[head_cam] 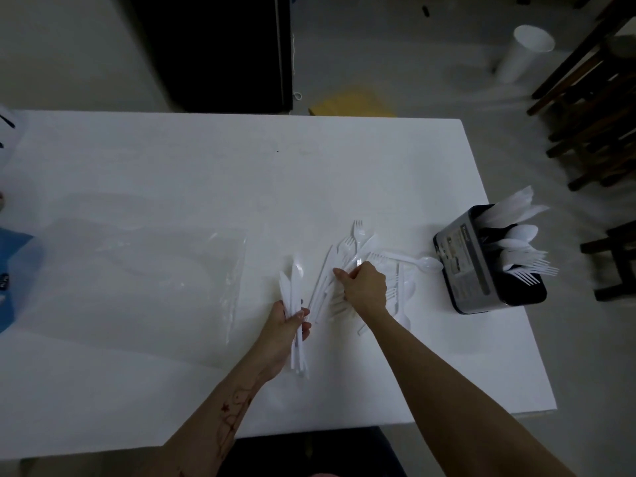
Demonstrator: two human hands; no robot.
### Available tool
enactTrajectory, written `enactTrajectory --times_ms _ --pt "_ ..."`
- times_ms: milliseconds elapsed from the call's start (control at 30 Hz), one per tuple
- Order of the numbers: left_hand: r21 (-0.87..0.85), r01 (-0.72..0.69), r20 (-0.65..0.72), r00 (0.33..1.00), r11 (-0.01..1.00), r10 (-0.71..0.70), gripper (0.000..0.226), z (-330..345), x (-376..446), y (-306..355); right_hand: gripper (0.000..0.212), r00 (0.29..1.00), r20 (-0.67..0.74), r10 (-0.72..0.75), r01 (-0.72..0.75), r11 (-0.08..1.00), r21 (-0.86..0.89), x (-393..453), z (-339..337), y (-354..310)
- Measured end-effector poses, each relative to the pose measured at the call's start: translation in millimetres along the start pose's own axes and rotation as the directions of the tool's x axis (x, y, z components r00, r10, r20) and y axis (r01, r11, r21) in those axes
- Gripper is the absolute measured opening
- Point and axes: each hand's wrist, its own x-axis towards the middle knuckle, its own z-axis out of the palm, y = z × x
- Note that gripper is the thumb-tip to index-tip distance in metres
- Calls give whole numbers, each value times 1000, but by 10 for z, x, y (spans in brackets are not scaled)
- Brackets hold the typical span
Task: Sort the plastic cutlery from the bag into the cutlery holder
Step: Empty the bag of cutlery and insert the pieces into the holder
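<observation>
A loose pile of white plastic cutlery (358, 256) lies on the white table (172, 166), with forks, knives and a spoon (425, 262) pointing right. My left hand (285, 327) grips a bundle of white knives (292, 294), blades pointing away from me. My right hand (364, 287) rests on the pile, fingers pinched on a white piece from it. The black cutlery holder (478, 266) stands at the table's right edge, with knives, spoons and forks in separate compartments. The clear plastic bag (144, 270) lies flat to the left.
Dark wooden chairs (592, 108) stand beyond the table's right side. A white cup (523, 53) sits on the floor at the back right. A black cabinet (220, 46) is behind the table. Something blue (13, 270) lies at the left edge.
</observation>
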Motion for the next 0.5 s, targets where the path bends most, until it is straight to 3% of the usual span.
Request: enactTrajectory --times_ms 233,300,400,500 --pt "-78 18 48 999 997 -15 23 -35 -2 99 20 998 -3 57 -56 988 144 -4 -91 -36" --pt "-95 14 58 998 995 -8 25 -11 9 156 18 1000 4 9 -9 976 220 -130 -178 -41" --pt "-147 16 74 997 989 -5 27 80 34 239 15 964 197 -180 114 945 306 -362 -350 -29" --pt "-229 50 84 996 972 -31 21 199 47 322 9 903 339 -264 161 940 302 -497 -468 59"
